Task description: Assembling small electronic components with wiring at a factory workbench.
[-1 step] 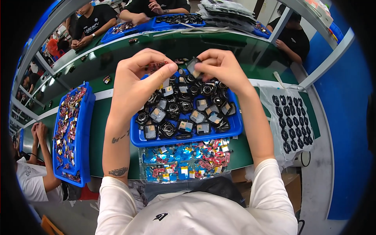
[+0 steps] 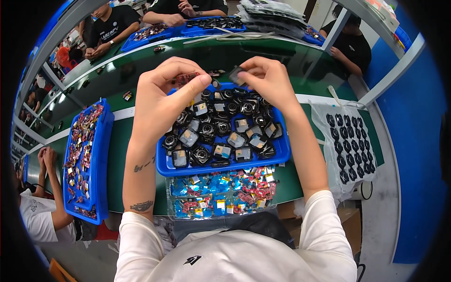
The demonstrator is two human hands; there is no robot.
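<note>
My left hand (image 2: 162, 96) is closed on a small red circuit board (image 2: 187, 79), pinched between thumb and fingers above the far side of a blue tray (image 2: 221, 170). A little to the right, my right hand (image 2: 272, 81) pinches a dark, square watch case (image 2: 236, 75), partly hidden by the fingers. The two pieces are apart. Just below my left thumb tip shows a small round dark part (image 2: 216, 83). Under both hands the tray holds many black watch cases (image 2: 206, 129), some with pale square faces, some showing round backs.
Nearer me lies a clear plastic tray (image 2: 170, 214) of red boards and blue-wrapped parts. A long blue bin (image 2: 105, 136) of red boards stands left. At right, a white sheet (image 2: 324, 123) carries rows of black watch parts. Co-workers (image 2: 120, 23) sit across the green table (image 2: 300, 77).
My right hand has shifted slightly up, and the watch case in it has turned and moved up and right. My left hand keeps the circuit board in nearly the same place.
</note>
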